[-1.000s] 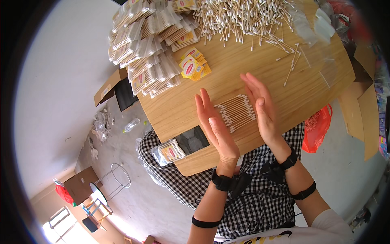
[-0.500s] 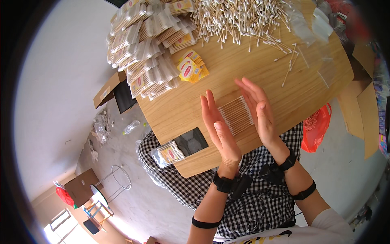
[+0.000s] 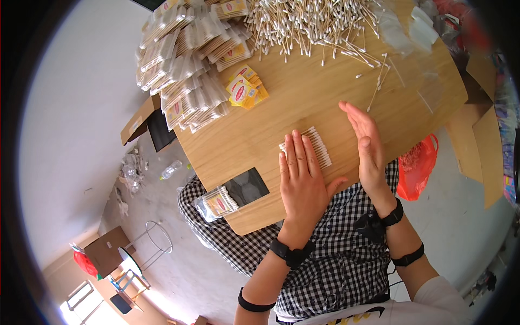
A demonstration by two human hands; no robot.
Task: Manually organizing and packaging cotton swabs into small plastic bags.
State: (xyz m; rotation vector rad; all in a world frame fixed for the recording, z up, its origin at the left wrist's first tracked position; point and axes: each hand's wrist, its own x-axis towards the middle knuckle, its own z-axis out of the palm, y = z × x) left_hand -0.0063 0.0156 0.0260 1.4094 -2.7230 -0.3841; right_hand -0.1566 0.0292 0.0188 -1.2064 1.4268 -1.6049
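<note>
Cotton swabs [image 3: 320,145] lie crosswise, right ends farther.

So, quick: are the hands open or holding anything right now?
Left hand: open, flat, palm down over the row of cotton swabs.
Right hand: open, holding nothing, right of the row.

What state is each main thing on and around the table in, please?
Cotton-swab row: aligned, partly covered
Left hand: open, palm down over the row
Right hand: open, palm inward, holding nothing
Loose cotton swabs: mostly heaped, unpacked
Cotton-swab packets: filled, piled
Yellow cards: loosely stacked
Red plastic bag: open, contents showing
Right cardboard box: flaps open
</note>
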